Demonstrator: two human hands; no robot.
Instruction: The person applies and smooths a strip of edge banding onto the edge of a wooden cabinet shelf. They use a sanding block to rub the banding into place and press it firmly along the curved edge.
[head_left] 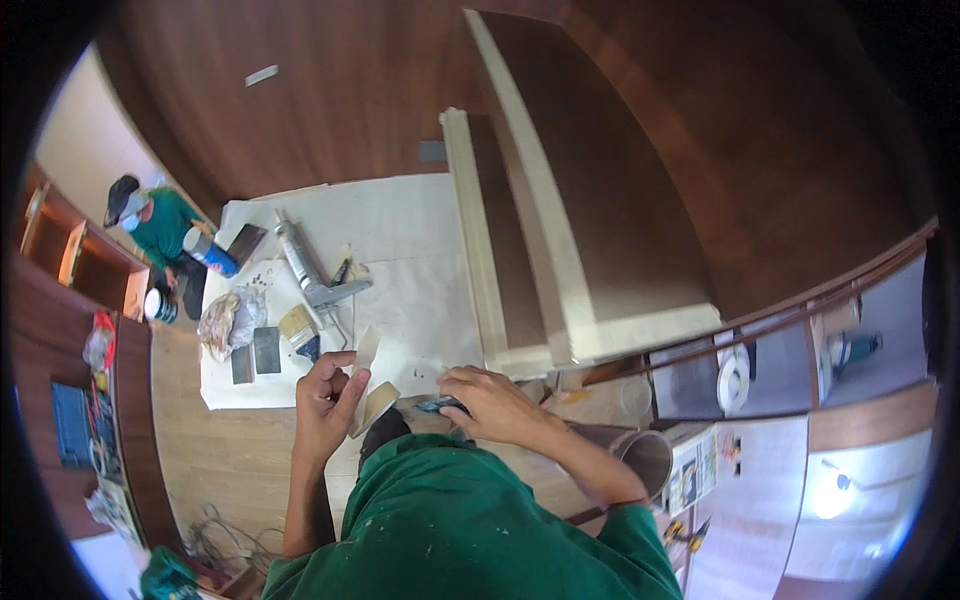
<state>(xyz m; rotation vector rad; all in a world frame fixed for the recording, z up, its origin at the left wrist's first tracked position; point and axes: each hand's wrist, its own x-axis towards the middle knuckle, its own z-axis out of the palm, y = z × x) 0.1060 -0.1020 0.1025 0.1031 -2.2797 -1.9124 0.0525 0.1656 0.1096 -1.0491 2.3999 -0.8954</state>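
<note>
A strip of masking tape point(367, 348) is pinched between the thumb and fingers of my left hand point(328, 400). Beside that hand hangs the tape roll point(378, 402), edge tilted toward me. My right hand point(492, 402) is to the right of the roll, its fingers bent inward. Just under its fingertips lies a small dark teal item point(432, 406), too unclear to name; whether the fingers grip it is hard to see. In front of both hands, pale tape point(545, 220) lines the edges of a brown wooden panel point(620, 170).
A white sheet point(410, 240) on the floor bears a caulking gun point(300, 260), a paintbrush point(298, 325), crumpled plastic point(235, 318) and a dark block point(267, 350). A spray can point(208, 250) stands near a person in green point(165, 225). Cables point(225, 535) lie lower left; a cylindrical bin point(645, 460) is right.
</note>
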